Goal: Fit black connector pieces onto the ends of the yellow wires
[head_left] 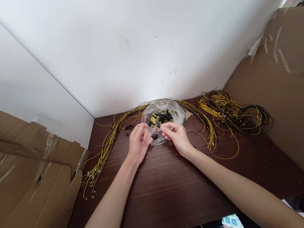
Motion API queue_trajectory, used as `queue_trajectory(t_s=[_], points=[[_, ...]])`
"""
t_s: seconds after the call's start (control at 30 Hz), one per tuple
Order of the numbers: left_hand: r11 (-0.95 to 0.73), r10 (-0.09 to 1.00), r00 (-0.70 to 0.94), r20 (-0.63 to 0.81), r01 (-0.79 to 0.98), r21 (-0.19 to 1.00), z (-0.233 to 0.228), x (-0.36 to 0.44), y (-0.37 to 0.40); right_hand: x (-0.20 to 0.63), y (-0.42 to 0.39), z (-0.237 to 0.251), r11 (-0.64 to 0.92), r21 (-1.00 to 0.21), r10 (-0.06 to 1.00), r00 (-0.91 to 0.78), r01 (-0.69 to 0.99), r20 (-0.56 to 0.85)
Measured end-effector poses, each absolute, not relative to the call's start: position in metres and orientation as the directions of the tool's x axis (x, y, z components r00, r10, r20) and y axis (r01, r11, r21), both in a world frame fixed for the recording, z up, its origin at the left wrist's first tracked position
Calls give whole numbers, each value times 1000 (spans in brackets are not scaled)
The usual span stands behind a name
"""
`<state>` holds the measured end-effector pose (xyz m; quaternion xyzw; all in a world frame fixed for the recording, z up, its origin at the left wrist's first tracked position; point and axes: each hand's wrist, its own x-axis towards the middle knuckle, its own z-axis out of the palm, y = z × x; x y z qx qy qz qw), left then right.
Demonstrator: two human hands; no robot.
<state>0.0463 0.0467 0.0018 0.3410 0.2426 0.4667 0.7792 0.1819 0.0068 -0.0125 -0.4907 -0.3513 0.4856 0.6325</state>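
A big, flat white wall is behind your dark brown wooden table. Brown cardboard sheets stand on your left and a tall brown cardboard sheet stands on your right, so both sides are blocked. A long bunch of thin yellow and black wires bends across the back, with little white tips at its left end. A messy loop of yellow and black wires lies at the right. The clear, crinkly plastic bag sits in the middle, in front of part of the bunch. Your left hand and right hand are at its front, hiding some of it. Both have curled fingers, thumbs close to fingertips; I can't tell what either holds. Small black and yellow plastic bits show at the bag. A few tiny black bits lie left of it.
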Motion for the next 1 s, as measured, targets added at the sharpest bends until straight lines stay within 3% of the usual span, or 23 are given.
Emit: queue_trajectory(t_s=[0.13,0.27,0.43,0.6,0.77,1.0], points=[[223,923,382,-42,-444,868,-5,52,44,178,3,-16,141,-987,967,227,-80,120],[126,922,387,11,-326,937,-14,53,42,178,3,-21,183,-983,956,236,-13,174],[88,912,408,43,-297,951,-19,52,44,181,3,-22,168,-985,956,248,-25,157],[87,918,396,32,-278,957,-18,52,43,181,1,-19,222,-974,933,282,43,225],[48,915,401,50,-232,972,-12,52,40,179,-1,-15,221,-975,940,276,-39,202],[65,906,421,38,-229,971,-13,52,39,181,-2,-14,218,-975,939,280,-32,200]])
